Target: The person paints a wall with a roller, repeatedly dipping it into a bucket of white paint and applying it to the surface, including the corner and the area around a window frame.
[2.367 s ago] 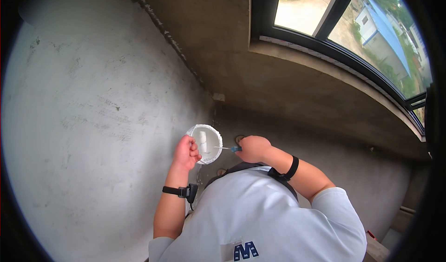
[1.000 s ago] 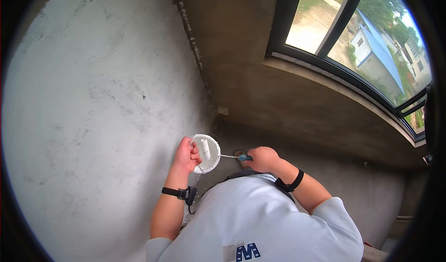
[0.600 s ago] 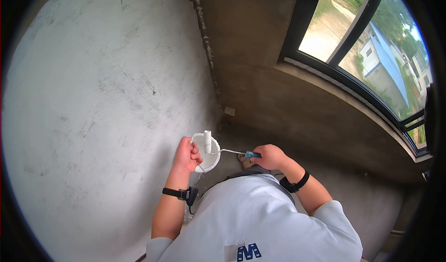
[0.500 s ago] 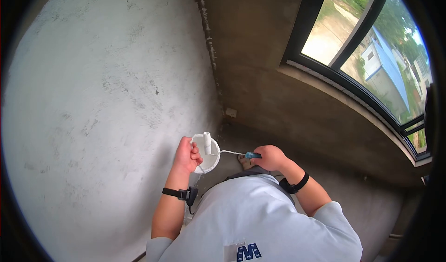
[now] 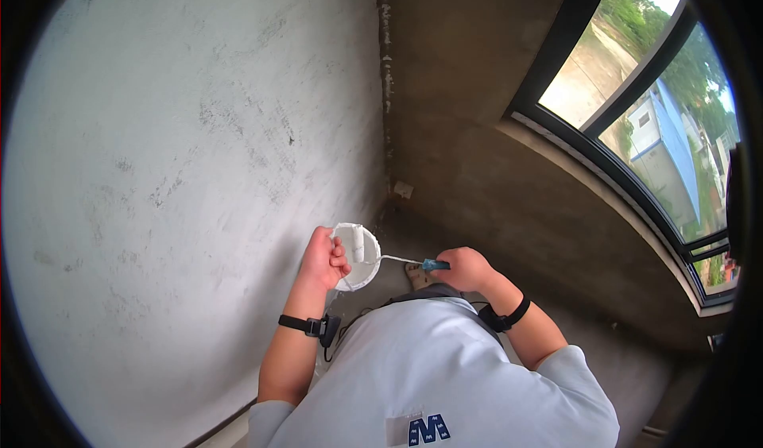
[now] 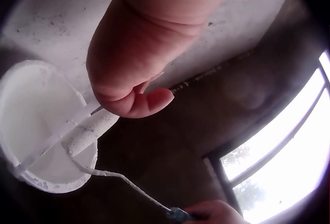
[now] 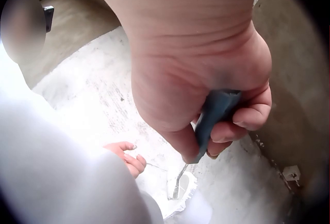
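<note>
My left hand [image 5: 324, 259] has its fingers curled round the handle strap [image 6: 51, 140] of a white bucket [image 5: 364, 275], which hangs beside the painted wall. The bucket's inside and rim are coated with white paint. A small paint roller has its white sleeve [image 5: 358, 243] at the bucket's mouth, overlapping the far inner wall; in the left wrist view the sleeve [image 6: 90, 135] lies beneath the strap. From the sleeve a bent, paint-covered rod runs right to a blue grip [image 5: 435, 264]. My right hand [image 5: 469, 269] holds that grip, fingers wrapped about it in the right wrist view.
On the left stands a whitish wall [image 5: 159, 130] with dark patches. A brown wall [image 5: 453, 130] meets it at a corner and carries a dark-framed window [image 5: 592, 122]. A small pale box [image 5: 403, 189] sits low on it. A foot [image 5: 417, 276] shows beyond the waist.
The roller sleeve has come up from inside the bucket to its mouth, and my right hand has moved right with the grip. The view has turned, shifting the corner and window right.
</note>
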Tool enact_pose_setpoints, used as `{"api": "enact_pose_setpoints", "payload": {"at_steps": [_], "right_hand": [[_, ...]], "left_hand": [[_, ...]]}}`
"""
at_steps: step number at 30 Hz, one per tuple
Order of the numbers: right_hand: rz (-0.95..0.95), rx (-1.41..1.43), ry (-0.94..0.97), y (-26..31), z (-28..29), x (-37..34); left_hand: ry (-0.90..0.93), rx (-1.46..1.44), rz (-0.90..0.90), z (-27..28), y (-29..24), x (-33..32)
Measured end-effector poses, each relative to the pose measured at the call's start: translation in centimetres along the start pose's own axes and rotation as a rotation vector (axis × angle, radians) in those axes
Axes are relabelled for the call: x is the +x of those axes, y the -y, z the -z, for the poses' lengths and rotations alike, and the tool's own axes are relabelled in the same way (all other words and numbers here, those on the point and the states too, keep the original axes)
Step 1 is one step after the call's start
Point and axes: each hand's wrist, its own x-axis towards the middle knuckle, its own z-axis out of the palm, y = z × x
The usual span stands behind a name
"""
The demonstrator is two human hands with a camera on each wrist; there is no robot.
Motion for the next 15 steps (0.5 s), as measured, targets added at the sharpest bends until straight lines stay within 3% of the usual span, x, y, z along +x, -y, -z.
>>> {"api": "enact_pose_setpoints", "payload": {"at_steps": [8, 15], "right_hand": [[0.037, 0.056, -0.026, -0.3, 0.5, 1.1], [-0.014, 0.303, -0.068, -1.6, 2.5, 2.2]], "left_hand": [[0.013, -0.022, 0.007, 1.4, 0.2, 0.7], [-0.039, -0.017, -0.010, 2.6, 1.0, 0.5]]}}
